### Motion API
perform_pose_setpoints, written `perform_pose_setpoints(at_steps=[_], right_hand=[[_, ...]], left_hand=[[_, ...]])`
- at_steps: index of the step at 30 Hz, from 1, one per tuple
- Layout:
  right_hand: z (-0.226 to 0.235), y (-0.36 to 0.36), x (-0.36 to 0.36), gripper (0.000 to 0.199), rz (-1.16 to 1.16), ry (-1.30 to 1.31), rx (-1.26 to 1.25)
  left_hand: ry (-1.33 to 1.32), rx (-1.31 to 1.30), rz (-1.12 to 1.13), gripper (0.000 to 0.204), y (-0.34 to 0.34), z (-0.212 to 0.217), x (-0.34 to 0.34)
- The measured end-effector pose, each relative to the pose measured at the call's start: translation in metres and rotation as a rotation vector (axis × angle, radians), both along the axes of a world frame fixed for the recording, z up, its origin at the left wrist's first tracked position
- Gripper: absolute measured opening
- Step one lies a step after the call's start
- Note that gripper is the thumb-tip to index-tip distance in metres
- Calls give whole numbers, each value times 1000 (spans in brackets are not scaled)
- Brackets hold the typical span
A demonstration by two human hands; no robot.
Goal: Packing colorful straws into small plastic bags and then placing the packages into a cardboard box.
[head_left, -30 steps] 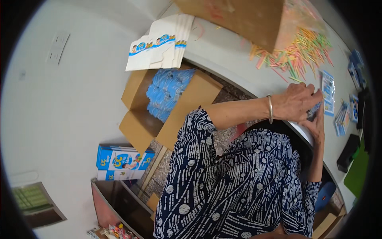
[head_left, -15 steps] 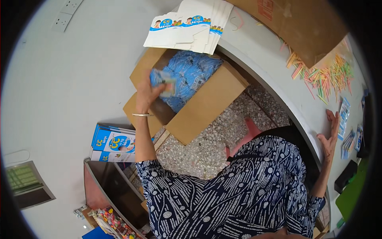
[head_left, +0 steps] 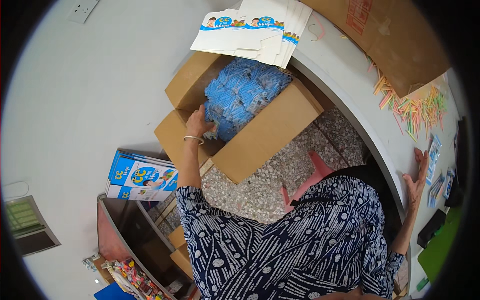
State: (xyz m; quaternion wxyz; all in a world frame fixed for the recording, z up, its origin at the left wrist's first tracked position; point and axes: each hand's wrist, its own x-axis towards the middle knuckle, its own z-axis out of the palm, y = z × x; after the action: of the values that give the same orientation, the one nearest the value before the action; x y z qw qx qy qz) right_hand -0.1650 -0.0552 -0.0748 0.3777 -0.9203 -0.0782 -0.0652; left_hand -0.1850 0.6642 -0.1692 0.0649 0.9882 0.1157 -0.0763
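The left hand [head_left: 198,122] is sunk among blue packets [head_left: 243,95] inside an open cardboard box [head_left: 265,135] on the speckled floor. The right hand [head_left: 416,177] is laid flat on the white table [head_left: 345,75], near coloured sticks [head_left: 412,107].

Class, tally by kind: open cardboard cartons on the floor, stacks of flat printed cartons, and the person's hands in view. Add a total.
Open cardboard carton of blue packets: 1
Stacks of flat printed cartons: 2
Hands, left hand and right hand: 2
Total: 5
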Motion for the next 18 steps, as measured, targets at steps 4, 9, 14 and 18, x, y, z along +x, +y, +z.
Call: perform_pose_setpoints(at_steps=[4,9,14,18], right_hand=[[-2,-2,0,107,22,10,-29],[-5,-1,3,106,29,14,-35],[1,-3,4,105,-9,19,-49],[7,-10,-1,106,-49,26,-111]], left_hand=[[31,133,152,60,10,-20,21],[-2,106,179,65,45,-48,42],[-148,-105,95,63,55,-77,52],[-261,-216,76,61,64,-114,59]])
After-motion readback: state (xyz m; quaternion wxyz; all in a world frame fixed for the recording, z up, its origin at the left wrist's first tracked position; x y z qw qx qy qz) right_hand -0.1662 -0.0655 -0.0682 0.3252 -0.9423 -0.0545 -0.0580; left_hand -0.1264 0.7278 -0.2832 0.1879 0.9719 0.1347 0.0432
